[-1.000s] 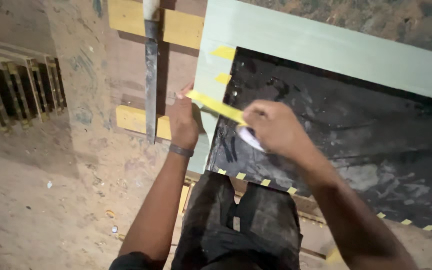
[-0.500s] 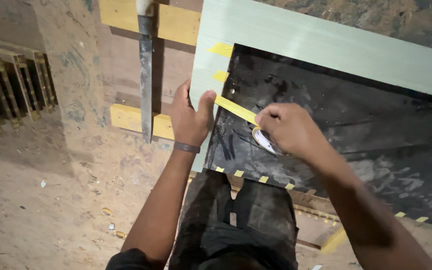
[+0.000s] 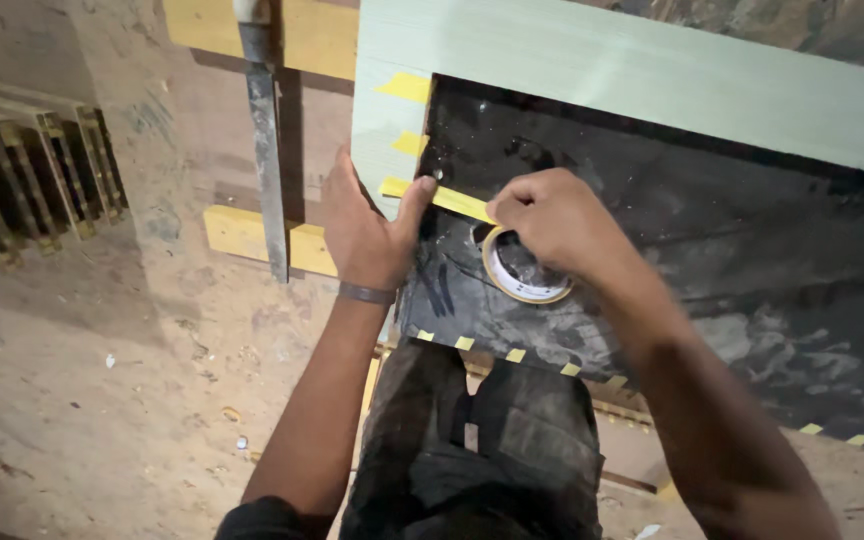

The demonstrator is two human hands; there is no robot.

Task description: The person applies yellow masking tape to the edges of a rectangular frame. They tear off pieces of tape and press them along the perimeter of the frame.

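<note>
My left hand (image 3: 367, 232) presses the end of a yellow tape strip (image 3: 444, 198) with its thumb onto the pale green frame edge (image 3: 384, 150) where it meets the black panel (image 3: 672, 250). My right hand (image 3: 552, 225) pinches the strip and holds the tape roll (image 3: 522, 270), which hangs under the fingers over the black panel. Two earlier yellow tape pieces (image 3: 404, 88) bridge the same edge higher up. More short yellow pieces (image 3: 515, 355) line the panel's near edge.
A long metal blade tool (image 3: 267, 150) lies across two yellow wooden battens (image 3: 252, 238) left of the frame. A slatted wooden rack (image 3: 27, 185) lies at the far left on the dusty floor. My dark-trousered legs (image 3: 482, 450) are below the panel.
My left thumb came down on the tape end and pinned it to the frame edge. My right hand tilted the roll, so its open ring now faces the camera, and the strip is shorter.
</note>
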